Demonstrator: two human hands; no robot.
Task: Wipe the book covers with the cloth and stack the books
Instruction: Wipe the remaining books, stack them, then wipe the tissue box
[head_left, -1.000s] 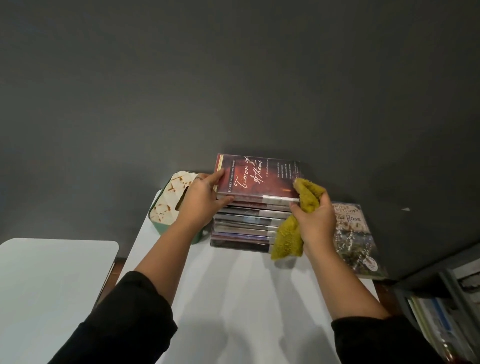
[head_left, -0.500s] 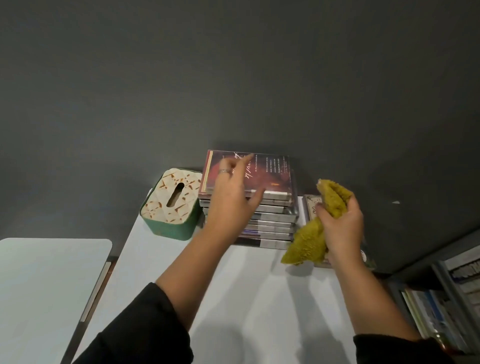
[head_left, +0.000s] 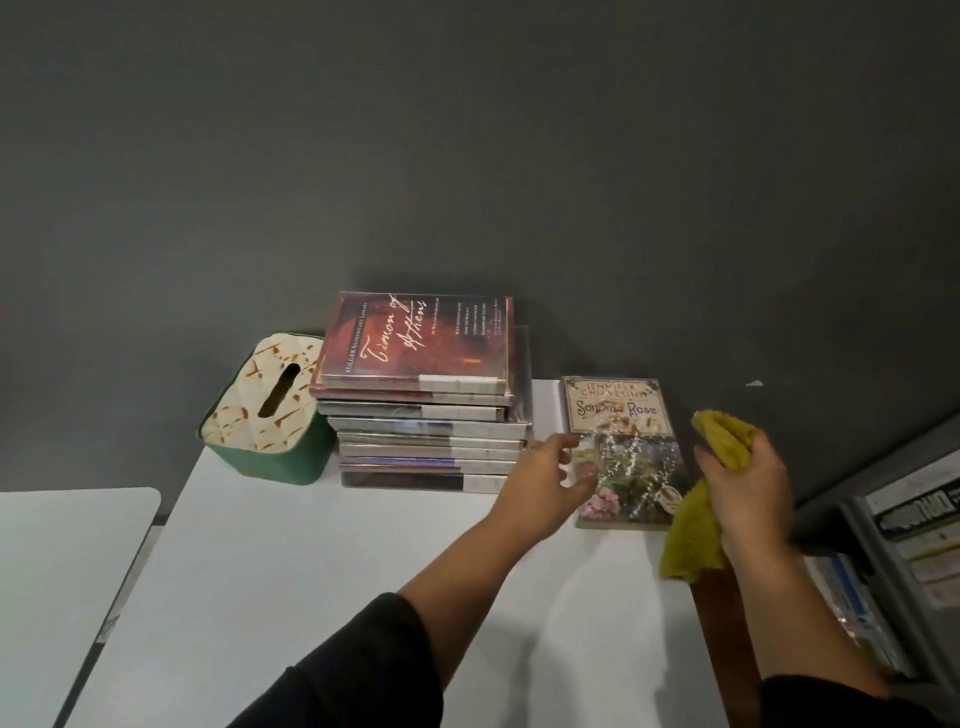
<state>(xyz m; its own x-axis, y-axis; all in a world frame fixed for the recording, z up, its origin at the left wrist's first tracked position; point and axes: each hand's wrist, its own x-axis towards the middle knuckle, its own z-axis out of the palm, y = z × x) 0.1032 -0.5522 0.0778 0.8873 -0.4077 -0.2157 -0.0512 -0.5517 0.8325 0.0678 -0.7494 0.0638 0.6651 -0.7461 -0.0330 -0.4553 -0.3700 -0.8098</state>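
A stack of several books (head_left: 426, 441) stands at the back of the white table (head_left: 322, 571), topped by a dark red book (head_left: 415, 343). To its right a single book with a flowery cover (head_left: 623, 447) lies flat on the table. My left hand (head_left: 545, 478) reaches across to that book's left edge, fingers loosely spread and touching it. My right hand (head_left: 748, 483) grips a bunched yellow-green cloth (head_left: 701, 519) just off the book's right edge; the cloth hangs down below the hand.
A green tissue box (head_left: 265, 410) with a patterned cream lid sits left of the stack. A second white table (head_left: 62, 582) is at the left. Shelves with books (head_left: 904, 561) stand at the right. A dark grey wall (head_left: 467, 156) rises behind the table.
My left hand left the top of the stack and moved right to the flowery book. My right hand carried the cloth further right, uncovering that book.
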